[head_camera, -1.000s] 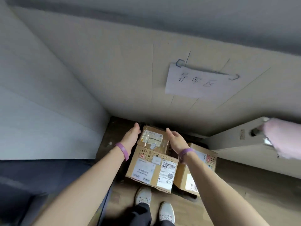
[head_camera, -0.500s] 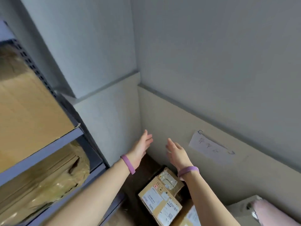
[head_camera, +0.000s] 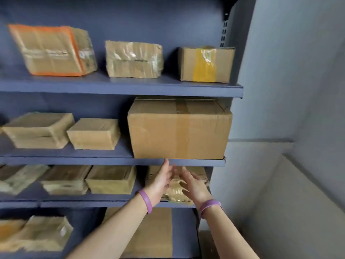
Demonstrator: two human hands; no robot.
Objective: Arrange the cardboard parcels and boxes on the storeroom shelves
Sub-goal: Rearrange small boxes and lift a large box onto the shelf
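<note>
Parcel [head_camera: 175,195], tape-wrapped: right end of the shelf [head_camera: 84,202], beneath the large box [head_camera: 179,131]. We hold left hand [head_camera: 162,181] and right hand [head_camera: 195,186] open and empty, flanking it. Step: reach. Next, likely: press both palms to its sides.

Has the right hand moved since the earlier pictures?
Yes. The right hand went up and left, from the floor boxes to the shelf unit, now before the taped parcel.
</note>
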